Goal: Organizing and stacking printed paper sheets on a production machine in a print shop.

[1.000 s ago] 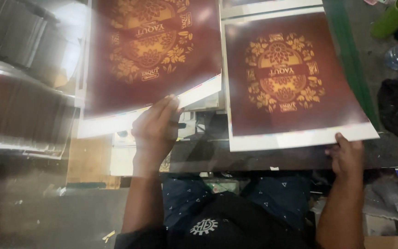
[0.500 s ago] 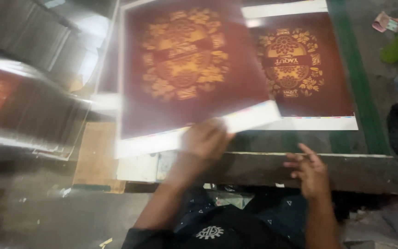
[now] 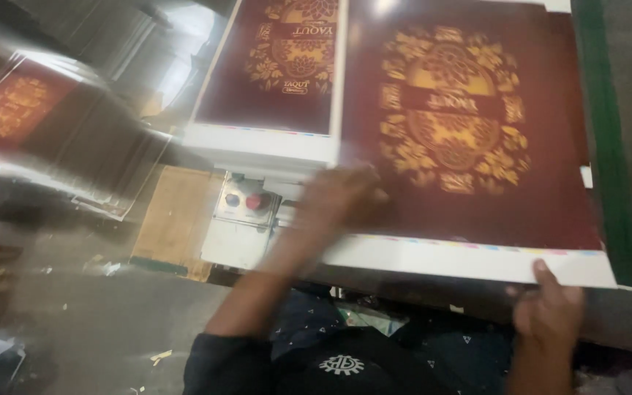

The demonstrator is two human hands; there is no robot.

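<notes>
A large printed sheet [image 3: 469, 124], dark maroon with a gold ornamental design and a white margin, lies tilted across the right part of the work surface. My left hand [image 3: 341, 201], blurred by motion, grips the sheet's lower left edge. Holding the white bottom margin near the right corner is my right hand [image 3: 546, 307], thumb on top. To the left sits a stack of similar maroon sheets [image 3: 279, 73], partly overlapped by the held sheet.
A small control box with a red and a dark button [image 3: 246, 201] is fixed below the stack. A green strip [image 3: 601, 146] borders the surface on the right. Another blurred pile of printed sheets [image 3: 16, 110] stands far left, with littered concrete floor [image 3: 104, 322] below it.
The sheet has swung from the left across to the right side. My left hand moved right with it, and my right hand has closed on its bottom edge.
</notes>
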